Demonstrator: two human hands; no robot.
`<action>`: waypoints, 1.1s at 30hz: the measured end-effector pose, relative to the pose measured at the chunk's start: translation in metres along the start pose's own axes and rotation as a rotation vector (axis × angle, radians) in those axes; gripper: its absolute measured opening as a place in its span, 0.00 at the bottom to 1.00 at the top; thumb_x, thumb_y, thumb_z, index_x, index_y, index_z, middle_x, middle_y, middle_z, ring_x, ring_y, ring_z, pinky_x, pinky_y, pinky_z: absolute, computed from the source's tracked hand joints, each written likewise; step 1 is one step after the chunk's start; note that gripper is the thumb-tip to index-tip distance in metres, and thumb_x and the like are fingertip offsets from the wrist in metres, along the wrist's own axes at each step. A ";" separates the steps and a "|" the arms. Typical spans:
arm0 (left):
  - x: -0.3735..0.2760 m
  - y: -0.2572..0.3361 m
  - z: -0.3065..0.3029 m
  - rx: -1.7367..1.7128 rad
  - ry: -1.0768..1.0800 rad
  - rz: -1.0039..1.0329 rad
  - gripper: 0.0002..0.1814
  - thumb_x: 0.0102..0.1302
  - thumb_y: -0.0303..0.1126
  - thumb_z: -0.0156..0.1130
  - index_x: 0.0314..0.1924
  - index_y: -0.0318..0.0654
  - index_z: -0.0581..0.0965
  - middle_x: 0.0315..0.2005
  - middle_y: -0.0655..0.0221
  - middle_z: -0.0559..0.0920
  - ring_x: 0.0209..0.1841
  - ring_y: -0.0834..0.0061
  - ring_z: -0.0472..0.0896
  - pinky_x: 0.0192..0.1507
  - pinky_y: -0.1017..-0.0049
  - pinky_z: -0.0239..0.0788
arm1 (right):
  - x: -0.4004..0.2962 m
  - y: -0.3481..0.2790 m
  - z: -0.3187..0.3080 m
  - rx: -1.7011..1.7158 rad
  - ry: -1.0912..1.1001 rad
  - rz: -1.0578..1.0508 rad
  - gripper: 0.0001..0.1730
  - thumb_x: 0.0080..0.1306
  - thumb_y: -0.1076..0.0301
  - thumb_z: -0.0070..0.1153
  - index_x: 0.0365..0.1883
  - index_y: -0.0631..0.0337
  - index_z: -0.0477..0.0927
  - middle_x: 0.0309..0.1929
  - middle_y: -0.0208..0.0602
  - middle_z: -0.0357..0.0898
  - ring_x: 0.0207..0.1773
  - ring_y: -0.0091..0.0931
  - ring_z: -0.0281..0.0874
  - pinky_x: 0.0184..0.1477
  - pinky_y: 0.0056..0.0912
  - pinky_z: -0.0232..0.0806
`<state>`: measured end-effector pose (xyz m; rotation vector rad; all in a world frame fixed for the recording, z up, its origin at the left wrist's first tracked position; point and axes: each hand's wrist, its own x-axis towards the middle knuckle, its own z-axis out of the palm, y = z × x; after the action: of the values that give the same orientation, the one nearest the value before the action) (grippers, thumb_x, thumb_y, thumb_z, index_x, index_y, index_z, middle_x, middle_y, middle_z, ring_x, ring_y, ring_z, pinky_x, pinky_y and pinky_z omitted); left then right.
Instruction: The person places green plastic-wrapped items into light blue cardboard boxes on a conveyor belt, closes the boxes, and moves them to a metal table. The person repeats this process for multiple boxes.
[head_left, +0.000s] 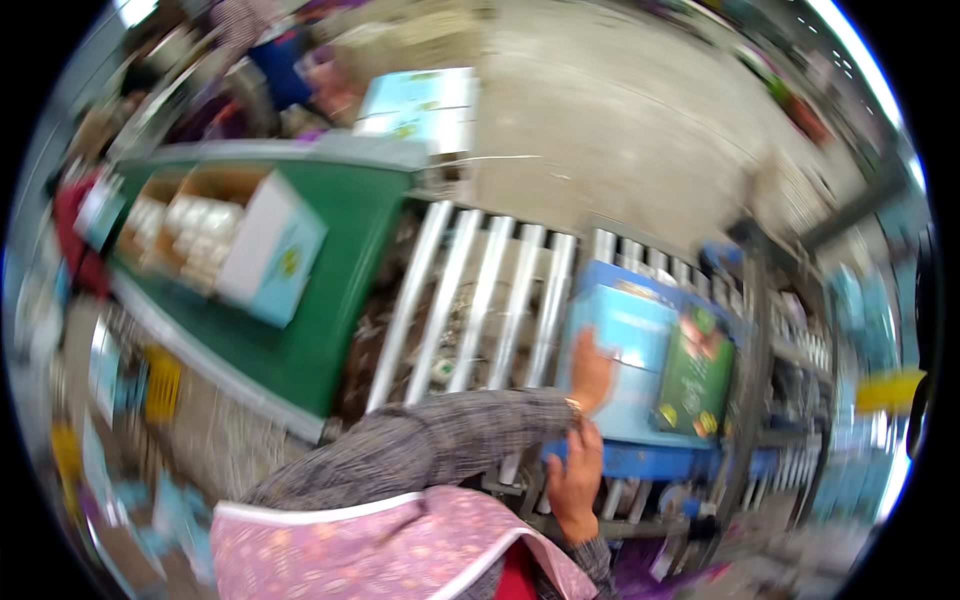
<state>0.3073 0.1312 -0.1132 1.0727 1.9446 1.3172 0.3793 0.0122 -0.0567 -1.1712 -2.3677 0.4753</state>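
Note:
My left hand rests with its fingers extended on the left part of a light blue carton, which lies on the roller conveyor at the right. Just below it, my right hand is near the carton's near edge, close to my left wrist, its thumb apart and nothing visible in it. Whether it touches the carton I cannot tell. A green printed panel shows on the carton's right part. Blue surfaces border the carton in front and behind. The picture is blurred by motion.
Bare metal rollers separate the carton from a green belt, where an open carton holds several white wrapped items. Light blue and white cartons stand beyond the belt. A metal frame post rises at the right. People are at the upper left.

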 end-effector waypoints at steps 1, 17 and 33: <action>0.012 -0.010 0.028 -0.120 0.067 -0.020 0.35 0.57 0.46 0.50 0.56 0.25 0.54 0.55 0.45 0.57 0.59 0.52 0.52 0.59 0.61 0.41 | 0.009 -0.002 -0.002 0.007 -0.035 0.023 0.21 0.54 0.71 0.48 0.46 0.72 0.65 0.55 0.56 0.57 0.57 0.48 0.54 0.56 0.43 0.50; -0.070 -0.151 -0.287 -0.095 -0.306 -0.315 0.15 0.56 0.39 0.49 0.34 0.33 0.75 0.27 0.60 0.78 0.31 0.72 0.75 0.35 0.73 0.64 | 0.042 -0.113 0.079 0.339 -0.351 -0.391 0.15 0.51 0.75 0.51 0.39 0.67 0.70 0.43 0.48 0.68 0.44 0.41 0.67 0.44 0.37 0.62; -0.130 -0.154 -0.361 -0.311 -0.458 -0.629 0.15 0.61 0.36 0.49 0.41 0.31 0.72 0.32 0.66 0.77 0.36 0.78 0.75 0.39 0.82 0.66 | -0.127 -0.027 -0.046 -0.167 0.343 0.622 0.10 0.50 0.69 0.54 0.21 0.62 0.66 0.22 0.42 0.65 0.26 0.39 0.66 0.27 0.37 0.58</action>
<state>0.0431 -0.1862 -0.1230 0.4847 1.4873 0.8816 0.4545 -0.1016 -0.0360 -1.9034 -1.7511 0.2394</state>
